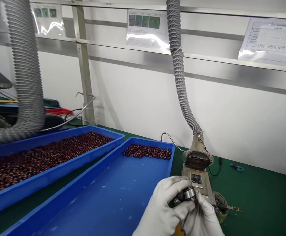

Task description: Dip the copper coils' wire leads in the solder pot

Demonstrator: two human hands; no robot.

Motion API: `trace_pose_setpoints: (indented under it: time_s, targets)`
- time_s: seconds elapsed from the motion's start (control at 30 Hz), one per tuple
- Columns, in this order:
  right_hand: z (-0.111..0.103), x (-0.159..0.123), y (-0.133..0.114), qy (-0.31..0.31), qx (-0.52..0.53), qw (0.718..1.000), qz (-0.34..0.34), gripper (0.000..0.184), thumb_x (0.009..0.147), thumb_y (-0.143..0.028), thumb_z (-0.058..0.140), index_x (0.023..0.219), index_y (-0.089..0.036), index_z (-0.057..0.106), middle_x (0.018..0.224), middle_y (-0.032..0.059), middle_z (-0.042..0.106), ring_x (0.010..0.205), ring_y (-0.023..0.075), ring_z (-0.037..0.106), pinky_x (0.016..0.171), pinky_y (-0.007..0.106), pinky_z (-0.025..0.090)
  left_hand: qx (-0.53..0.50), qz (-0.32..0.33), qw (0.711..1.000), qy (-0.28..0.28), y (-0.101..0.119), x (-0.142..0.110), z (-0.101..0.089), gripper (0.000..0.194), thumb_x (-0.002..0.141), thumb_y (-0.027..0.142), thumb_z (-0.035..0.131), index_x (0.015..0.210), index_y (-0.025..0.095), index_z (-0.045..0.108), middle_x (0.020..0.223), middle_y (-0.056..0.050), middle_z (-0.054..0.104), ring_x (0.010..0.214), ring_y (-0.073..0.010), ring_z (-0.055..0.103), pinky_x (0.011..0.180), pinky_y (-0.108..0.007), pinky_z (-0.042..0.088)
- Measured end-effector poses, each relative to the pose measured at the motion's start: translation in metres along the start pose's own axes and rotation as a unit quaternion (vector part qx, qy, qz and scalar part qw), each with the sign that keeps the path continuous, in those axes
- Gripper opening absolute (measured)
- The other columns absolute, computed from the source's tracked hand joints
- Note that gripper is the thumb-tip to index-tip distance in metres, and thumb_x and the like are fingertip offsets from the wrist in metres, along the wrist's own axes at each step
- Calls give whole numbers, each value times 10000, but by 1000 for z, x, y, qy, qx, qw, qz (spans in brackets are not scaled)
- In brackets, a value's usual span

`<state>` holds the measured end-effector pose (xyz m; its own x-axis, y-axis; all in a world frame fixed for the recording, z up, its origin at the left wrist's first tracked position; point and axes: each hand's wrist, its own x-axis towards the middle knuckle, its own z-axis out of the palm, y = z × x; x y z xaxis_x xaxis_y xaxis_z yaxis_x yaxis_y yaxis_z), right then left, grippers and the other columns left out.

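Both my hands wear white gloves and meet at the bottom centre. My left hand (166,205) is curled round a small dark part with a silver cylindrical end (189,193). My right hand (203,216) closes on the same part from the right, fingers pinched at it. They hover just in front of a small metal solder pot (197,180) with a dark square opening. A grey corrugated fume hose (181,78) ends in a round grille (198,160) right above the pot.
Two blue trays lie to the left: the near tray (108,196) has a small heap of dark red round parts (147,151) at its far end, the far tray (59,164) is full of them. A thicker hose (26,75) hangs left. Green mat (256,196); white partition behind.
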<state>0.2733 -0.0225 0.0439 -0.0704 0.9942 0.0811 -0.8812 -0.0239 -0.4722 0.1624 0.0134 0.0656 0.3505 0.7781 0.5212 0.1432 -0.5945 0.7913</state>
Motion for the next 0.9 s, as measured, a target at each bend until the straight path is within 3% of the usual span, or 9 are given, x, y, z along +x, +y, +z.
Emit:
trace_pose_setpoints:
  time_s: [0.13, 0.23, 0.37, 0.43, 0.5, 0.6, 0.7, 0.83, 0.9]
  targets:
    - [7, -2, -2, -8, -40, 999, 36, 200, 637, -240, 728, 821, -186, 669, 712, 12, 685, 601, 114, 607, 684, 301, 495, -178, -55, 982, 0, 0, 6, -3, 190, 527, 175, 697, 714, 209, 716, 879, -67, 700, 818, -219, 635, 739, -279, 517]
    - [9, -3, -2, -9, -74, 995, 60, 286, 581, -240, 767, 835, -174, 653, 712, 28, 693, 623, 139, 635, 641, 290, 496, -287, -95, 952, 44, -8, 11, -5, 23, 516, 193, 674, 528, 184, 692, 647, -48, 711, 611, -186, 641, 570, -242, 525]
    - [9, -3, -5, -10, -76, 995, 56, 233, 570, -233, 776, 761, -201, 645, 742, 30, 706, 676, 157, 656, 634, 275, 492, -313, -107, 936, 120, -13, 12, -14, 79, 562, 259, 633, 555, 196, 681, 652, -27, 717, 632, -177, 639, 660, -274, 523]
    - [9, -4, -7, -10, -72, 996, 49, 200, 593, -239, 763, 750, -213, 643, 758, 28, 710, 676, 149, 658, 637, 267, 494, -299, -131, 940, 99, -6, 11, -21, 126, 540, 196, 644, 651, 190, 703, 691, -30, 719, 653, -182, 640, 652, -271, 519]
    - [8, -4, -8, -7, -74, 996, 45, 199, 600, -238, 760, 756, -207, 640, 740, 22, 708, 657, 139, 656, 641, 262, 497, -257, -175, 950, 22, 5, 9, -24, 264, 497, 90, 643, 734, 183, 712, 712, -28, 711, 648, -175, 630, 603, -243, 503]
    - [5, -2, -6, 4, -79, 996, 45, 246, 580, -209, 772, 785, -197, 636, 723, 12, 701, 654, 135, 654, 655, 274, 500, -247, -187, 950, -30, 16, 7, -21, 151, 540, 70, 596, 602, 169, 692, 699, -18, 684, 643, -141, 598, 587, -204, 465]
    - [1, 1, -3, 3, -88, 995, 47, 286, 560, -200, 783, 801, -199, 630, 712, 12, 697, 651, 144, 653, 661, 301, 500, -291, -167, 942, -4, 11, 6, -16, 94, 555, 110, 586, 535, 161, 663, 631, -14, 664, 600, -131, 582, 552, -202, 451]
    - [-2, 2, -4, -12, -78, 995, 58, 313, 505, -237, 810, 765, -213, 636, 738, 27, 703, 631, 151, 654, 623, 298, 504, -330, -139, 926, 120, -4, 4, -22, 60, 588, 211, 627, 627, 192, 669, 729, -14, 692, 673, -152, 610, 637, -234, 481]
    - [-3, 2, -5, -10, -79, 995, 51, 301, 506, -253, 809, 748, -214, 634, 751, 29, 703, 628, 145, 652, 613, 288, 506, -314, -150, 926, 145, -4, 5, -27, 109, 563, 188, 658, 670, 193, 679, 766, -20, 700, 710, -166, 618, 657, -241, 487]
